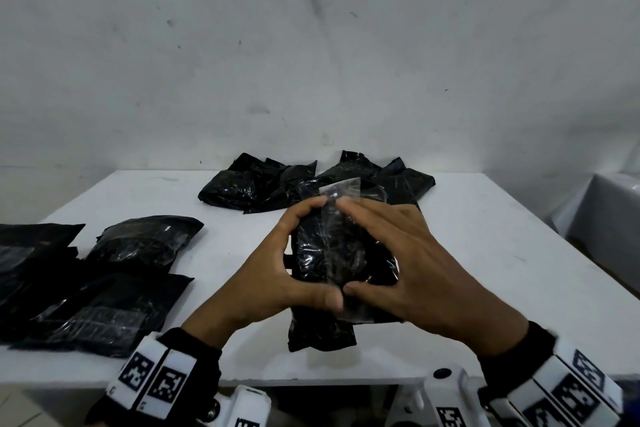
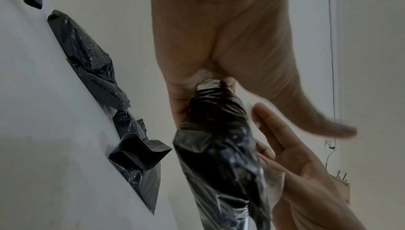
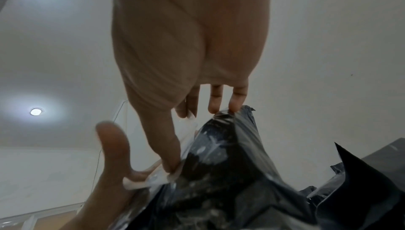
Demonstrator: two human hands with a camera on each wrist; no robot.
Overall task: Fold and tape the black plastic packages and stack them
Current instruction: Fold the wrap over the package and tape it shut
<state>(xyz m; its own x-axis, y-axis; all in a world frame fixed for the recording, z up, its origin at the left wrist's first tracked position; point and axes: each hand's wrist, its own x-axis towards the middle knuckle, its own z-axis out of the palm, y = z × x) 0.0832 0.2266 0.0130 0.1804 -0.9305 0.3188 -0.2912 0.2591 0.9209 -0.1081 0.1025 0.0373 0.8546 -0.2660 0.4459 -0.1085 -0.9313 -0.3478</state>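
Observation:
A folded black plastic package (image 1: 322,329) is held upright just above the white table (image 1: 502,270), near its front edge. My left hand (image 1: 311,253) grips its left side, thumb at the near end and fingers curled over the far end. My right hand (image 1: 360,246) lies on its right side with straight fingers, pressing a strip of clear tape (image 1: 341,188) whose free end sticks up past the far end. In the left wrist view the package (image 2: 219,155) stands between my palm and the right hand's flat fingers (image 2: 285,147). The right wrist view shows the tape (image 3: 162,176) under my thumb.
A loose heap of black packages (image 1: 249,187) lies at the back middle of the table. More black packages (image 1: 97,302) lie spread at the left front. A pale covered object (image 1: 606,215) stands off the table's right side. The wall is close behind.

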